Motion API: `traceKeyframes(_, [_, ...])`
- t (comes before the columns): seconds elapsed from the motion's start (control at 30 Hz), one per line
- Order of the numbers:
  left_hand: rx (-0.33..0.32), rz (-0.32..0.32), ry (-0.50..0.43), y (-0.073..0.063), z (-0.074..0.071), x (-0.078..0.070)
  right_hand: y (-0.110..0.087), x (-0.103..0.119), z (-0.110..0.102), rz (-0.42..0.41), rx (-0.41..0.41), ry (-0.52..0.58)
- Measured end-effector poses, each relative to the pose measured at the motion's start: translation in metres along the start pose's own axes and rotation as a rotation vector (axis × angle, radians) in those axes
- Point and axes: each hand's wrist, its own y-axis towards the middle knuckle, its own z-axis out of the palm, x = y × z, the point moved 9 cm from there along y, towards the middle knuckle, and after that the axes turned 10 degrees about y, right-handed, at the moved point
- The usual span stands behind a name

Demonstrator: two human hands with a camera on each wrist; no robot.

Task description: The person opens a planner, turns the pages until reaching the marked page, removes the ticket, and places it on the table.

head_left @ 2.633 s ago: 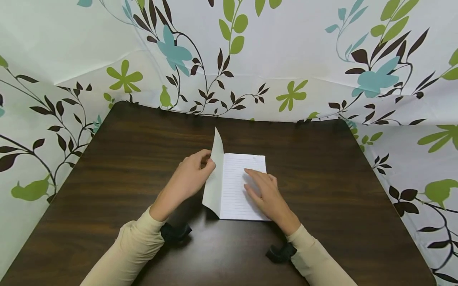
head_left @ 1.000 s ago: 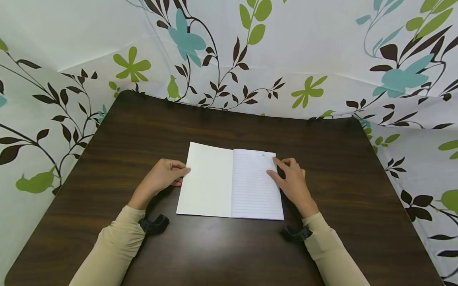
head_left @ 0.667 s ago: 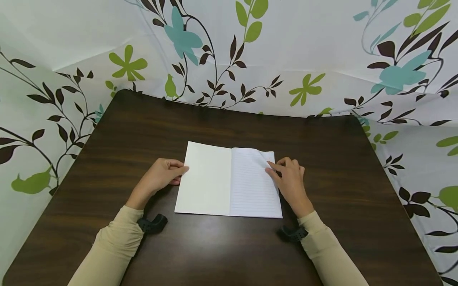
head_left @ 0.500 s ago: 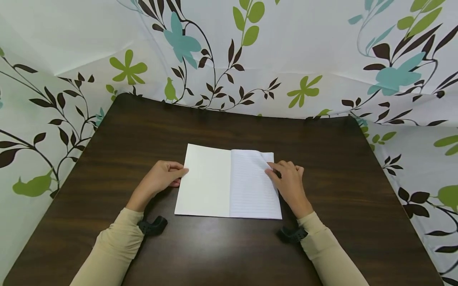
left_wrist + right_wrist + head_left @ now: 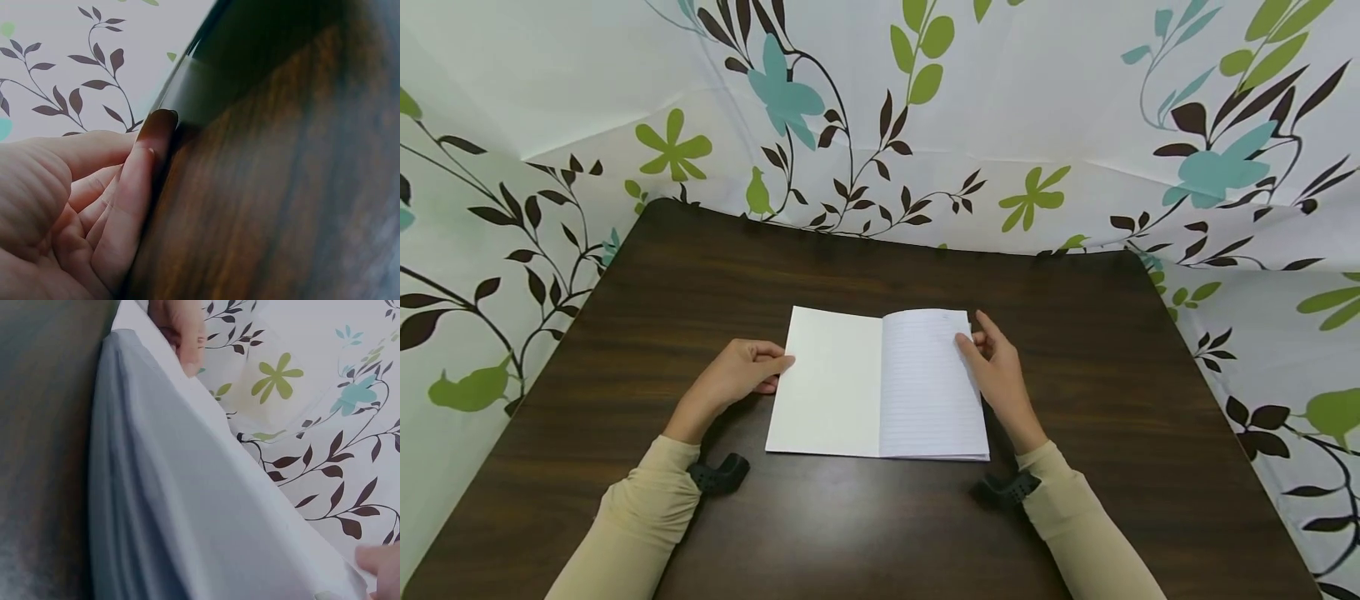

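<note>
An open notebook (image 5: 823, 383) lies on the dark wooden table, a blank cream inner cover on its left and a lined page (image 5: 925, 392) on its right. My left hand (image 5: 733, 372) pinches the left edge of the cover between thumb and fingers. At the upper right edge, my right hand (image 5: 1002, 379) holds the lined page, thumb on top and a bent finger behind, index finger pointing past the edge. That page bows up; the right wrist view shows it raised (image 5: 206, 475) over the stacked sheets, with part of my thumb (image 5: 382, 565) at the corner.
The wooden table (image 5: 850, 533) spreads around the notebook. Behind and beside it hangs a white cloth (image 5: 1037, 100) printed with leaves, flowers and birds. Dark straps, one on the left wrist (image 5: 718, 475) and one on the right (image 5: 1006, 490), sit at the sleeve ends.
The left cover has been folded down flat from half raised. My right hand has gone from lifting a page's corner to holding its edge, and the page now bows up. My left hand stays put lately.
</note>
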Motion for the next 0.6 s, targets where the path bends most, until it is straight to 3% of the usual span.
traceKeyframes(0.2, [-0.004,0.002,0.004,0.001,0.000,0.002,-0.001,-0.002,-0.002,0.027,-0.043,-0.019])
traceKeyframes(0.3, [-0.005,0.001,0.002,0.001,-0.001,0.003,-0.003,0.001,-0.003,-0.009,-0.063,-0.030])
traceKeyframes(0.47, [-0.010,0.000,0.000,0.000,-0.002,0.002,-0.011,0.021,0.004,-0.200,-0.052,-0.095])
traceKeyframes(0.6, [-0.010,0.002,0.003,0.000,-0.002,0.001,-0.026,0.045,0.020,-0.352,0.078,-0.201])
